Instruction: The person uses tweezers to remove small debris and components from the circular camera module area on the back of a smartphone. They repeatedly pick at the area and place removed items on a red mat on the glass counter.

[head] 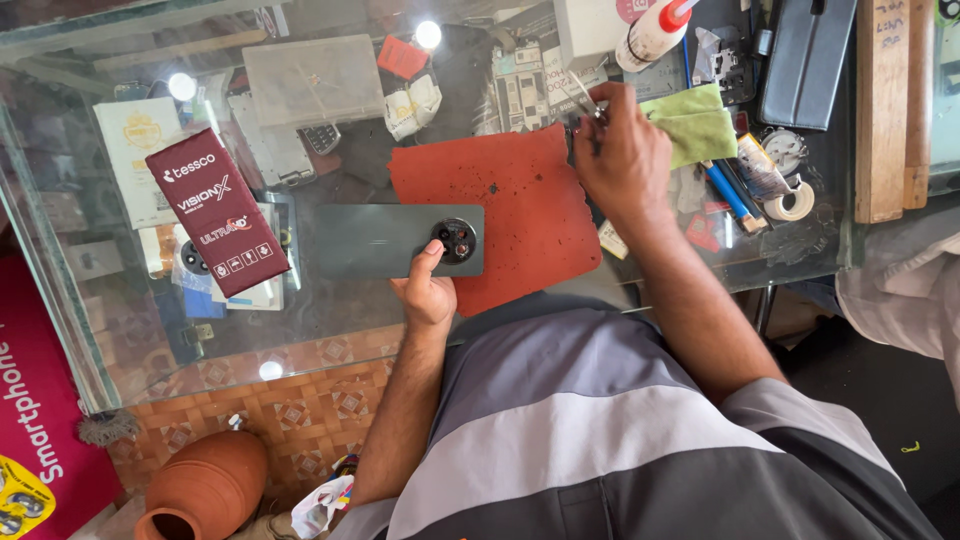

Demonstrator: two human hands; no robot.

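Your left hand [428, 292] pins the dark green phone [400, 241] at mid-frame, thumb pressed beside its round camera ring; the phone lies face down, its long axis running left to right, partly on the red mat [520, 215]. Your right hand [622, 150], up and to the right past the mat's top edge, pinches slim metal tweezers [588, 102], well apart from the phone.

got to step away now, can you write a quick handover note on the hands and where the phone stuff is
Left hand: thumb on the dark phone, which lies back up, half on the red mat, camera end over it.
Right hand: fingers pinch metal tweezers at the mat's far edge, beside the green cloth.
Done: phone laid out, back cover on.
Left: phone not yet opened.
White glue bottle lies past the cloth.
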